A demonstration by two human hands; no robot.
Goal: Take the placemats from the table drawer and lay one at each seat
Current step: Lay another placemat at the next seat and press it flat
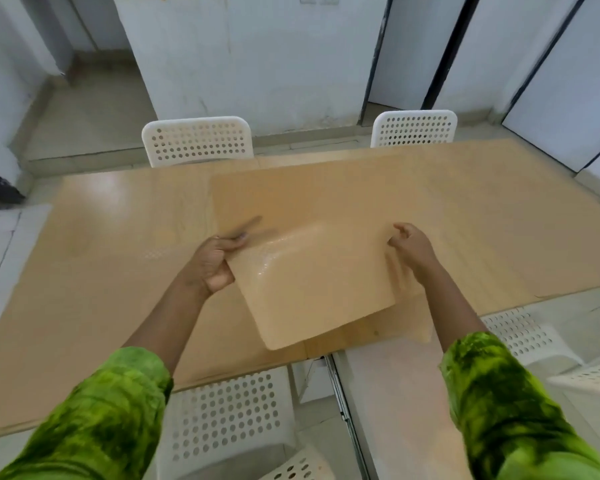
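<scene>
I hold a translucent tan placemat (312, 271) tilted above the wooden table (101, 271), its near corner hanging past the table's front edge. My left hand (212, 261) grips its left edge, thumb on top. My right hand (413, 247) pinches its right edge with curled fingers. A second placemat (411, 323) shows beneath it, lying near the table's front edge under my right wrist. Below the table edge, the pale open drawer (388, 393) sticks out toward me with a metal rail along its left side.
Two white perforated chairs stand at the far side, one on the left (196, 140) and one on the right (414, 128). Another chair (229, 417) sits right below me, and one more (523, 334) at my near right. White walls and doors lie beyond.
</scene>
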